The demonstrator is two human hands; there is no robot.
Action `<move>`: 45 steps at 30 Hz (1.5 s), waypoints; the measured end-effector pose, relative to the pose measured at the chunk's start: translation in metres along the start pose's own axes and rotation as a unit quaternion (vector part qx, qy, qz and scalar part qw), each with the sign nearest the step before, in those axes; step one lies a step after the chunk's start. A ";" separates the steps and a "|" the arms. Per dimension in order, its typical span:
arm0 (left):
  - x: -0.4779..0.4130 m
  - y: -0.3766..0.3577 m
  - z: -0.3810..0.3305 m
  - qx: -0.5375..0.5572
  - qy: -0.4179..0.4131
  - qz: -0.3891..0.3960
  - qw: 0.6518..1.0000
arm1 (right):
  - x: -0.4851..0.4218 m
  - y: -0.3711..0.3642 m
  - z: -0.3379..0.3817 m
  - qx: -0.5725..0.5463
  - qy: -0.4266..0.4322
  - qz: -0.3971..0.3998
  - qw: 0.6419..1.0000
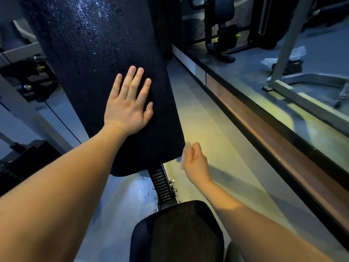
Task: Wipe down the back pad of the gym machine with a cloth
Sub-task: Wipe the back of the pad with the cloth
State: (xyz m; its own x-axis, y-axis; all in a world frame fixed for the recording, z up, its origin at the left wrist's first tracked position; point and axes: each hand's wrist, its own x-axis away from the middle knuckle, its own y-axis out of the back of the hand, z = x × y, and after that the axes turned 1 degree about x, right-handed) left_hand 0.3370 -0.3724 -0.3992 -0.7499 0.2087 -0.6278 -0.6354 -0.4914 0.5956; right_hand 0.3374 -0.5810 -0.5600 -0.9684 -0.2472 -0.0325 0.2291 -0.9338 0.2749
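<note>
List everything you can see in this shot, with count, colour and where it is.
back pad: one, black, glistening, upright at centre left
seat pad: one, black, bottom centre
toothed adjuster: one, black, between back pad and seat pad
cloth: one, pale, beside the back pad's lower right corner
ledge: one, brown, running along the right
floor: grey, under the machine
left hand: one, flat on the back pad
right hand: one, curled round the cloth

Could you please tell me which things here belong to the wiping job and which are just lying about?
Job: back pad, cloth, left hand, right hand.
Lying about: seat, plastic bag, far machine.
</note>
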 end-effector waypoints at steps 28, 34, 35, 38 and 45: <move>0.079 0.050 0.060 0.130 0.262 0.097 0.951 | -0.092 0.013 0.210 0.096 0.347 -0.213 0.908; 0.089 0.016 0.062 0.175 0.306 0.181 0.918 | -0.089 -0.032 0.199 0.110 0.372 -0.236 0.891; 0.088 0.013 0.063 0.181 0.307 0.175 0.918 | -0.086 -0.036 0.196 0.116 0.380 -0.234 0.888; 0.091 0.009 0.064 0.196 0.302 0.159 0.919 | -0.074 -0.045 0.181 0.175 0.443 -0.190 0.859; 0.093 0.011 0.066 0.210 0.299 0.170 0.915 | -0.079 -0.027 0.170 0.427 0.665 0.038 0.612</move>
State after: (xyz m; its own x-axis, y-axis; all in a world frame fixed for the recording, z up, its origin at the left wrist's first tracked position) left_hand 0.2485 -0.3031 -0.4179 -0.7620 -0.4579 -0.4579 -0.4930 -0.0483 0.8687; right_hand 0.3913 -0.4920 -0.4011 0.1080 -0.8036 -0.5853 -0.4156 -0.5713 0.7077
